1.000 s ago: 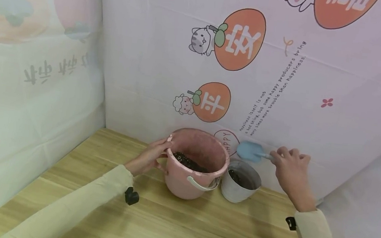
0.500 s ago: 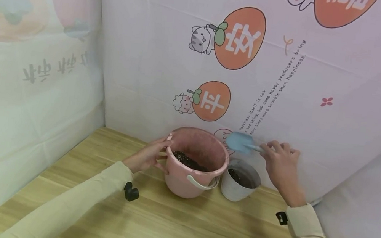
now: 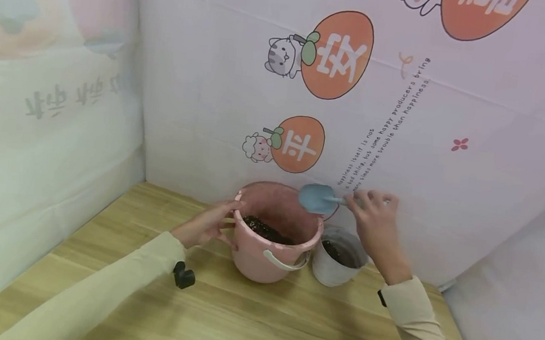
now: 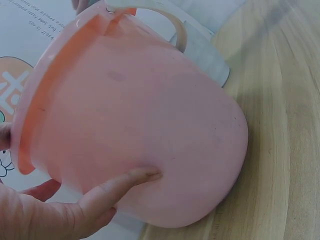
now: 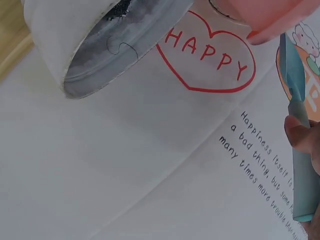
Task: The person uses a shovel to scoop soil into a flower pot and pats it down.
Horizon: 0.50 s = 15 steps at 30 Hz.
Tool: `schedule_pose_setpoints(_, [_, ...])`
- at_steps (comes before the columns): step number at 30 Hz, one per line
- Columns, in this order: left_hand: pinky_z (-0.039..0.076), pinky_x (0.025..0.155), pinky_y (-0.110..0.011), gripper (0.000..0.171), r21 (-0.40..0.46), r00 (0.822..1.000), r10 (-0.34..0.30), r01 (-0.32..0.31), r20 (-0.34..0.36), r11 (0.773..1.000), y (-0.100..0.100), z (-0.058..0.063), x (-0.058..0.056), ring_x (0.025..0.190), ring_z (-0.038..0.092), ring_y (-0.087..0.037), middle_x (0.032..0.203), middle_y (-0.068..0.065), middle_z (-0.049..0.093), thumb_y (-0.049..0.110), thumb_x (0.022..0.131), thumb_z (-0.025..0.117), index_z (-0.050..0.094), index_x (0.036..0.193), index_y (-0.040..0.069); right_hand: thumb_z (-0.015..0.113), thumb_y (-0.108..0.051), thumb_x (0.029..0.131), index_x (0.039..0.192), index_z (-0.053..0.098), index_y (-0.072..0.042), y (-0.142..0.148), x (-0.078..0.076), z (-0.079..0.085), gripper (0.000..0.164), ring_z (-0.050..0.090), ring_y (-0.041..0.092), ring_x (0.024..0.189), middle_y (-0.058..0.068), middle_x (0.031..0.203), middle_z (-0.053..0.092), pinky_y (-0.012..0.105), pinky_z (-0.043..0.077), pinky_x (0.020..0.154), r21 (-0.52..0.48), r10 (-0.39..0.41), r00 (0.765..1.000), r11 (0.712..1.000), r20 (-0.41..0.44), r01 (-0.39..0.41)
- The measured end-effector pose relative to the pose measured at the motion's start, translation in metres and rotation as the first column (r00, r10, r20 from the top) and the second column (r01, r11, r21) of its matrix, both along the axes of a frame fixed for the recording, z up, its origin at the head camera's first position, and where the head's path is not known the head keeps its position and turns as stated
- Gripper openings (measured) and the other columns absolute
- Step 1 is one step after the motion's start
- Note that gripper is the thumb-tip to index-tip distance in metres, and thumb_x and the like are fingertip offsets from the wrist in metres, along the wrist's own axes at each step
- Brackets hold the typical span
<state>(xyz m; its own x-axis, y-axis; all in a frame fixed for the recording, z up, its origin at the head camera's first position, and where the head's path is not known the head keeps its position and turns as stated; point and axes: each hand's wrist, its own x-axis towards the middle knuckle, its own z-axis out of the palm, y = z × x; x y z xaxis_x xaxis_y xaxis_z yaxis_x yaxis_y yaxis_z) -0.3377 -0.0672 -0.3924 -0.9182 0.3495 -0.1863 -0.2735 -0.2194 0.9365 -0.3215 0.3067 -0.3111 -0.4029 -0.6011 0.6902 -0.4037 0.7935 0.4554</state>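
Observation:
A pink bucket [image 3: 260, 264] with a white handle stands upright on the wooden table, dark soil [image 3: 263, 229] in its bottom. My left hand [image 3: 205, 225] grips its left side, a finger at the rim; in the left wrist view the thumb [image 4: 125, 182] lies against the wall. My right hand [image 3: 376, 226] holds a small blue trowel [image 3: 316, 198] by its grey handle. The blade is over the far right part of the bucket's rim, apart from the soil. A white pot [image 3: 332, 266] with some soil stands just right of the bucket.
White printed cloth [image 3: 200, 103] hangs behind the bucket and pot, and more cloth hangs at the left and right. The wooden table top [image 3: 219, 318] stretches toward me in front of them.
My right hand has carried the trowel left, from above the white pot to the bucket's far right rim. The left hand stays on the bucket. The view has shifted slightly.

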Motion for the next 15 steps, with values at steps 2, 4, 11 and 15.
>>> schedule_pose_setpoints(2, [0.055,0.090,-0.076,0.068,-0.002,1.000,-0.002,0.002,-0.004,1.000,-0.001,-0.001,0.000,0.153,0.019,-0.055,0.169,-0.026,0.016,0.031,0.108,0.051,0.024,0.164,0.005,0.071,0.018,0.079,0.114,0.072,-0.005,-0.007,-0.002,0.000,0.042,0.059,0.041,0.098,0.016,0.108,0.068,0.063,0.047,0.082,0.043,-0.005,1.000,0.999,0.003,0.004])
schedule_pose_setpoints(4, [0.055,0.090,-0.076,0.068,-0.002,1.000,-0.007,0.007,-0.011,1.000,-0.001,-0.002,0.000,0.154,0.018,-0.055,0.169,-0.026,0.016,0.031,0.108,0.051,0.024,0.164,0.004,0.072,0.019,0.078,0.113,0.073,-0.006,-0.015,-0.005,-0.001,0.043,0.059,0.039,0.099,0.015,0.108,0.068,0.062,0.048,0.083,0.070,-0.011,1.000,0.997,0.002,0.011])
schedule_pose_setpoints(11, [0.058,0.087,-0.073,0.067,0.005,0.999,-0.018,0.018,-0.036,1.000,-0.002,-0.003,0.000,0.153,0.021,-0.054,0.167,-0.026,0.018,0.031,0.108,0.050,0.024,0.163,0.002,0.073,0.008,0.085,0.111,0.075,-0.008,-0.045,-0.012,0.000,0.030,0.057,0.036,0.100,0.011,0.108,0.066,0.058,0.050,0.088,0.139,-0.031,0.999,0.990,0.038,0.026])
schedule_pose_setpoints(15, [0.060,0.085,-0.072,0.065,0.004,0.999,-0.013,0.014,-0.040,1.000,-0.001,-0.003,0.000,0.152,0.023,-0.054,0.166,-0.026,0.020,0.030,0.108,0.050,0.027,0.161,0.000,0.079,-0.013,0.091,0.110,0.074,-0.010,-0.062,-0.015,0.004,0.020,0.053,0.032,0.101,0.009,0.108,0.065,0.055,0.047,0.090,0.205,-0.066,0.996,0.977,0.062,0.052])
